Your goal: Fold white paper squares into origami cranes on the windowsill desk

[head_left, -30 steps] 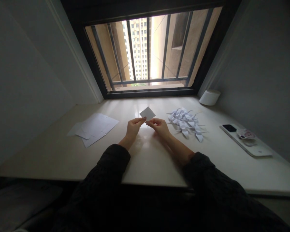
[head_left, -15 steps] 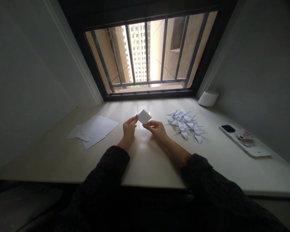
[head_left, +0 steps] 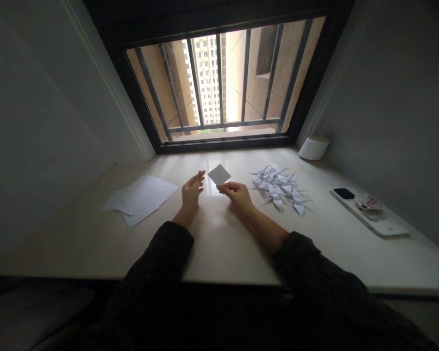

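Observation:
A small white paper square (head_left: 219, 174) is held up above the pale desk (head_left: 223, 243), tilted like a diamond. My right hand (head_left: 237, 193) pinches its lower corner. My left hand (head_left: 191, 191) hovers just left of the paper with its fingers stretched out, not touching it. To the left lies a loose stack of white paper sheets (head_left: 141, 197). On the right of my hands sits a pile of several folded white paper cranes (head_left: 280, 187).
A white phone (head_left: 369, 218) with a round sticker lies at the right. A white round container (head_left: 313, 147) stands in the back right corner. A barred window (head_left: 223, 83) spans the back, with grey walls on both sides. The desk's front edge is near my dark sleeves.
My left hand has let go of the paper square and opened, drawing slightly away to the left. My right hand alone keeps hold of the paper.

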